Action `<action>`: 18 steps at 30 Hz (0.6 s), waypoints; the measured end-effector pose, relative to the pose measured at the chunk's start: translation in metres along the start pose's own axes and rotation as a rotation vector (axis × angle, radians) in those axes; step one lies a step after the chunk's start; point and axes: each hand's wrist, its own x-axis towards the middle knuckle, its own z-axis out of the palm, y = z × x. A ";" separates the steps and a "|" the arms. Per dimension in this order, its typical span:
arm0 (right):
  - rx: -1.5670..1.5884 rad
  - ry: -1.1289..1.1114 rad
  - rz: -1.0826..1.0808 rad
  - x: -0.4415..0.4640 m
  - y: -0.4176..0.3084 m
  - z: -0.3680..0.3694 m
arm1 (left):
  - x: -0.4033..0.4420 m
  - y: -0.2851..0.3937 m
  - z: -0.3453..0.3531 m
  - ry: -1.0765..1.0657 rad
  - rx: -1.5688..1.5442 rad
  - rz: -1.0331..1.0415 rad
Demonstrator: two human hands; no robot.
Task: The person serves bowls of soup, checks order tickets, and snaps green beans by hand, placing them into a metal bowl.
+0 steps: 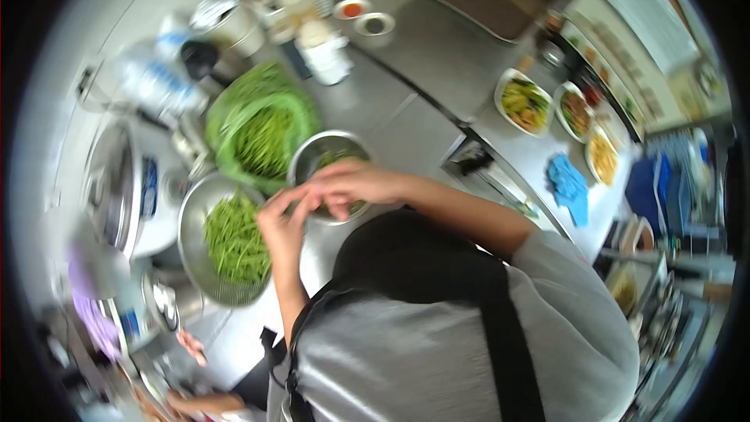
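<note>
- Greens (237, 238) are lying in the colander (193, 227) beside your left hand (283, 219).
- Your right hand (355, 181) is hovering over the small bowl (330, 141).
- Whether either is gripping anything, I cannot tell.

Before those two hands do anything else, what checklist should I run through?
1. Both hands in view: ok, left grip and right grip close together.
2. Something pinched in the fingers: cannot tell, too blurred.
3. Small metal bowl nearby: ok, partly hidden by the right grip.
4. Colander upright: ok, with green stems inside.
5. Green bag open: ok, bagged greens showing.
6. Other person's forearm apart from the colander: ok.
</note>
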 end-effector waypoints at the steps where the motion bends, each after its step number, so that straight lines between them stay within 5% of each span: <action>1: 0.086 -0.026 -0.039 0.001 0.000 -0.003 | 0.001 -0.002 0.002 0.070 0.019 0.040; 4: 0.310 -0.086 -0.136 0.007 0.010 -0.024 | 0.005 -0.012 0.003 0.195 -0.263 -0.091; 8: -0.127 0.112 0.083 0.009 0.009 -0.013 | 0.011 -0.015 0.005 0.301 -0.743 -0.182; 18: -0.061 0.098 0.179 0.011 0.008 0.023 | 0.006 -0.018 0.005 0.305 -0.899 -0.209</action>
